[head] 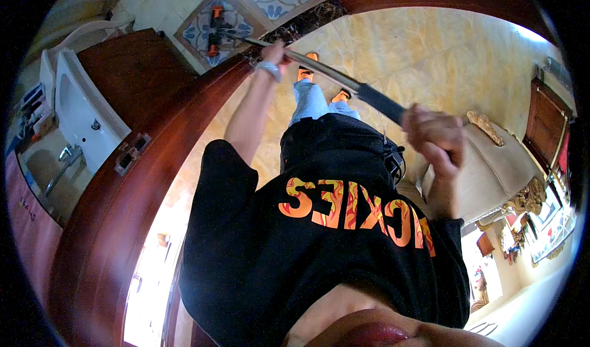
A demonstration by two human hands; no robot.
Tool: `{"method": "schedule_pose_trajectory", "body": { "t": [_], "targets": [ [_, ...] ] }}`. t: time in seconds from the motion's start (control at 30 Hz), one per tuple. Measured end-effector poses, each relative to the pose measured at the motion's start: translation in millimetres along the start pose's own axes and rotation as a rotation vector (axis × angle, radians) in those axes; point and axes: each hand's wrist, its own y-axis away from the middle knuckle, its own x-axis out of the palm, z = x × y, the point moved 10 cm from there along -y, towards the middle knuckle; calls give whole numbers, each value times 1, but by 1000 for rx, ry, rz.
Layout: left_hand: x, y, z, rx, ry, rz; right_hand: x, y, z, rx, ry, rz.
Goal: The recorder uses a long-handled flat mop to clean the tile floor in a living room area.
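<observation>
A long-handled floor-cleaning tool (329, 72), probably a mop, runs diagonally in front of me with its metal pole. My right hand (435, 137), blurred, is closed around the dark sleeve grip (381, 102) at the pole's upper end. Farther down, my left hand (275, 54) wraps the pole, with a pale bangle on its wrist. The tool's dark head with orange end pieces (215, 31) is over blue-patterned floor tiles (191, 34) beyond the doorway. Its underside cannot be seen.
Between the rooms lies a dark marble threshold (318, 19), beside a reddish wooden door frame (152, 130) with a metal strike plate. Left of it are a white washbasin (76, 102) and tap (67, 153). An upholstered seat (488, 167) with carved trim stands at right, on marbled floor (415, 47).
</observation>
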Motion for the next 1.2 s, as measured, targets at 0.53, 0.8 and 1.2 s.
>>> {"method": "schedule_pose_trajectory", "body": {
  "t": [0.53, 0.8, 1.2],
  "targets": [
    [198, 105, 88, -200, 277, 364, -79, 70, 139, -95, 206, -381],
    [191, 133, 59, -188, 106, 462, -69, 98, 156, -197, 260, -306],
    [15, -40, -67, -42, 192, 157, 33, -8, -27, -71, 189, -64]
  ]
}}
